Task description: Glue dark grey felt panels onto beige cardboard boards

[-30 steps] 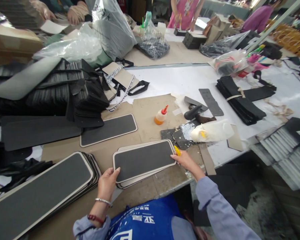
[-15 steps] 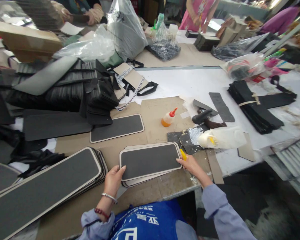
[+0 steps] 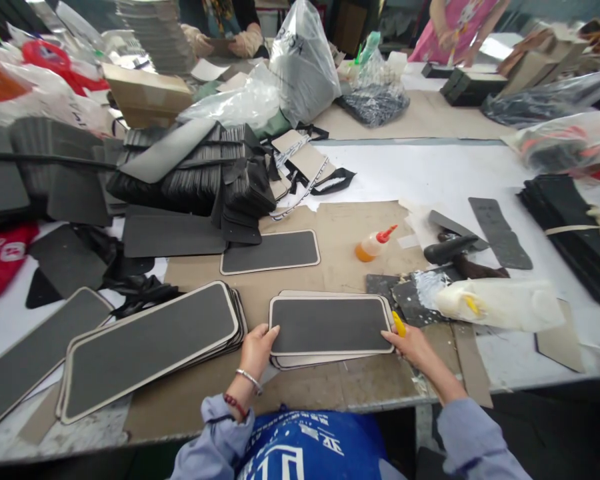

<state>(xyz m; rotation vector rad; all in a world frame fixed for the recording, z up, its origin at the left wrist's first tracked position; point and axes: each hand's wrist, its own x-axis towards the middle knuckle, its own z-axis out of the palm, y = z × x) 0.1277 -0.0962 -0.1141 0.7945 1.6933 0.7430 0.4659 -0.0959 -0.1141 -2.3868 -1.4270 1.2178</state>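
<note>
A dark grey rectangular panel [image 3: 330, 325] with rounded corners and a pale border lies on top of a few similar panels before me. My left hand [image 3: 257, 347] grips its left edge, thumb on top and fingers hidden below. At the opposite end, my right hand [image 3: 410, 343] pinches the lower right corner with the thumb. A yellow tool [image 3: 399, 325] pokes out from that same hand; the rest of it is hidden. To the left is a stack of longer bordered panels [image 3: 153, 350]. Another bordered panel [image 3: 280, 252] lies farther back, partly under black pieces.
A bottle with orange liquid and red tip [image 3: 375, 244] stands beyond the panels. To the right are a glue-smeared dark board [image 3: 405, 297], a whitish plastic bottle [image 3: 500, 303] and a black-handled tool [image 3: 450, 249]. Bundled black pieces [image 3: 190, 170] pile up at left. Two people work across the table.
The camera has turned left, so everything sits farther right in the picture. Both hands stay on the same panel, which now looks more level.
</note>
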